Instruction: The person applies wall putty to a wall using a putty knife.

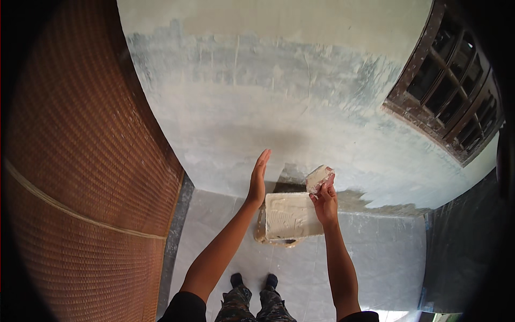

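Your right hand [325, 199] is closed around a small putty-caked block [319, 178], fingers wrapped over its lower edge, holding it up just in front of the wall. Your left hand [258, 180] is flat and empty, fingers straight and pressed together, edge-on to the camera, its fingertips [265, 155] at or very near the plaster; you cannot tell from here whether they touch.

Between your 2 forearms, on the floor at the foot of the wall, sits a rectangular tray [289, 216] full of pale putty, its surface scraped into ridges. The block is just above the tray's far right corner.

The wall [257, 96] ahead of you is skimmed in uneven coats: a cream band at the top, a blotchy grey-blue band below it with thin vertical scratches, then a paler, smoother area down to the floor. A dark bare patch [354, 201] runs along the base to the right of the tray.

The floor [375, 252] is covered in pale grey sheeting, creased and dusty. To your left stands a brown woven mat surface [80, 161] with a light band across it. At upper right is a dark wooden window frame [445, 86] with several panes, its sill flecked with putty. Your 2 dark shoes [253, 280] show at the bottom.
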The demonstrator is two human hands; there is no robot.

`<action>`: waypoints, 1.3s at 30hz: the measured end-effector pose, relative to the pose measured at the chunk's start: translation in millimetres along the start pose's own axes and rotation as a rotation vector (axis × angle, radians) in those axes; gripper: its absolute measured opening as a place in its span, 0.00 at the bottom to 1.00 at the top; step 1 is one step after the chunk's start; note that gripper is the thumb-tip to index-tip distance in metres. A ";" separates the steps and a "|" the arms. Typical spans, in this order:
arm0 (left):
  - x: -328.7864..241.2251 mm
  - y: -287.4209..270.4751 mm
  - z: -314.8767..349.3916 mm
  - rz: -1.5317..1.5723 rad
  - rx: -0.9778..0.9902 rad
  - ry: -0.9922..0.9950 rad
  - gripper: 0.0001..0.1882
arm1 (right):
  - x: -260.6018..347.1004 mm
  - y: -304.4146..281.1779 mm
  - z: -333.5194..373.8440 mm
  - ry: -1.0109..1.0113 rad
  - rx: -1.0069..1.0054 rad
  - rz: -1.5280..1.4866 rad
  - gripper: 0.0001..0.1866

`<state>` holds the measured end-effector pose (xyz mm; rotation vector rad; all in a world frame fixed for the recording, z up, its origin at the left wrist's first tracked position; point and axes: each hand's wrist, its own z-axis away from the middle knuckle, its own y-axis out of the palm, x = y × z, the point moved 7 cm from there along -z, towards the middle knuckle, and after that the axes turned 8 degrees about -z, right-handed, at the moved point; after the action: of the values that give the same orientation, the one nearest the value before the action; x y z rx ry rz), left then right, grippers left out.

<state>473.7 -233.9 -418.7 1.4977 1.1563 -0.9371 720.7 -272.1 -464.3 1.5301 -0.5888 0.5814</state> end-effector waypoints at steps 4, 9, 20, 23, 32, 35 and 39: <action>-97.7 -22.8 -35.4 -0.033 0.019 0.140 0.31 | 29.9 109.4 -29.6 -0.164 0.091 -0.062 0.16; -230.4 -56.3 -64.8 -0.060 0.012 0.320 0.30 | 74.0 248.3 -51.2 -0.353 0.181 -0.054 0.17; -411.3 -177.3 -148.9 -0.261 -0.148 0.679 0.29 | 118.8 474.8 -125.4 -0.717 0.377 0.256 0.14; -443.2 -213.1 -173.0 -0.328 -0.183 0.747 0.30 | 119.6 520.5 -148.5 -0.823 0.422 0.341 0.13; -506.5 -296.9 -231.4 -0.601 -0.391 0.945 0.29 | 95.3 670.0 -145.1 -1.567 0.530 0.755 0.14; -511.0 -320.1 -252.5 -0.700 -0.416 1.003 0.30 | 75.1 706.9 -151.3 -1.639 0.553 0.836 0.15; -513.7 -338.1 -280.5 -0.864 -0.461 1.169 0.32 | 51.5 756.0 -160.5 -1.824 0.562 0.937 0.16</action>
<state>21.0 -46.5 46.9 1.0809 2.7720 -0.1364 245.1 -138.4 132.2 1.9535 -2.7853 -0.2462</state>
